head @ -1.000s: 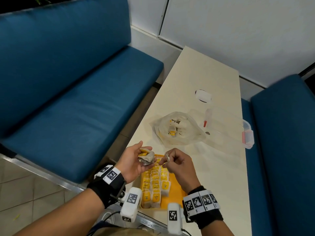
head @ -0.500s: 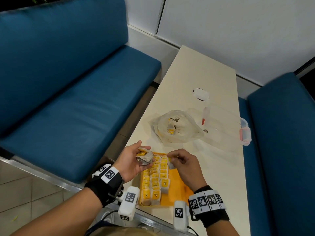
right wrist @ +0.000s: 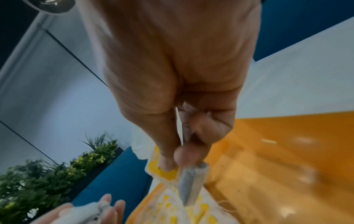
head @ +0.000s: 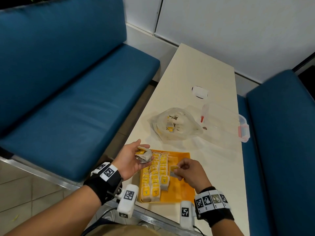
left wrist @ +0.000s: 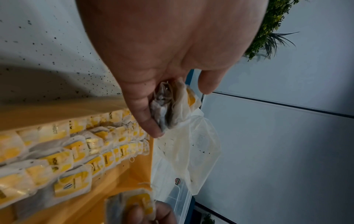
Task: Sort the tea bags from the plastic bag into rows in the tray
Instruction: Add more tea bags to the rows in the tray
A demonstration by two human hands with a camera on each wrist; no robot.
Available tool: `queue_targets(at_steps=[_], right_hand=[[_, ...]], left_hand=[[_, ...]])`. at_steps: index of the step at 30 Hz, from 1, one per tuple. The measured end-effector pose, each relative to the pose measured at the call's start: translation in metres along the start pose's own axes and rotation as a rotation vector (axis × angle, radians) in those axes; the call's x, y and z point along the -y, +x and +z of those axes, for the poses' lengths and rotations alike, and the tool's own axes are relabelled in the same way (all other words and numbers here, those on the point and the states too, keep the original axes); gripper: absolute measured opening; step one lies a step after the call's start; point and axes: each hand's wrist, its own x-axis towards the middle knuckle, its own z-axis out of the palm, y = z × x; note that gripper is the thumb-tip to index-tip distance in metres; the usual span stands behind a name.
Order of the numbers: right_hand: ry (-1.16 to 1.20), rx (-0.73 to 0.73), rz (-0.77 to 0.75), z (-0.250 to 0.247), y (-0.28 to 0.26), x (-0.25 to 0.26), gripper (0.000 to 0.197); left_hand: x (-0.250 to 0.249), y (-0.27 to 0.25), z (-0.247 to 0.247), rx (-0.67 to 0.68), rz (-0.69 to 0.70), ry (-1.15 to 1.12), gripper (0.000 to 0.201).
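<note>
An orange tray (head: pixel 182 189) lies at the table's near edge, with rows of yellow-labelled tea bags (head: pixel 154 178) along its left side. My left hand (head: pixel 134 159), palm up at the tray's far left corner, holds a small bunch of tea bags (head: pixel 144 155), seen close in the left wrist view (left wrist: pixel 172 109). My right hand (head: pixel 185 169) pinches a single tea bag (head: pixel 174 170) over the tray's middle, beside the rows; the right wrist view shows it hanging from thumb and finger (right wrist: pixel 191 183). The clear plastic bag (head: pixel 175 126) with more tea bags lies beyond the tray.
A clear plastic box with a red-clipped lid (head: pixel 242 128) sits at the table's right edge. A small tube with a red tip (head: pixel 203 113) and a white round item (head: pixel 199 92) lie further back. Blue sofas (head: pixel 68 99) flank the table.
My right hand has carried the single tea bag away from the left hand, toward me and down over the tray beside the rows. The left hand keeps holding its bunch.
</note>
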Motion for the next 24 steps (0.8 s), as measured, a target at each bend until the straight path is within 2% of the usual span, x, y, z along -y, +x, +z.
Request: queue_targets(at_steps=[9, 13, 16, 24], right_hand=[[-0.129, 0.197, 0.163, 0.015, -0.011, -0.021, 0.011], [-0.143, 0.24, 0.243, 0.026, -0.01, -0.032, 0.016], [-0.115, 0.23, 0.285, 0.035, -0.009, -0.04, 0.021], [-0.105, 0.098, 0.277, 0.05, -0.01, -0.041, 0.019]], left_hand=[[0.006, 0.001, 0.002, 0.007, -0.019, 0.016, 0.044], [0.009, 0.0, 0.001, 0.013, -0.014, 0.039, 0.042], [0.01, 0.0, 0.002, 0.009, -0.002, 0.058, 0.041], [0.012, -0.001, 0.004, -0.002, 0.008, 0.078, 0.042]])
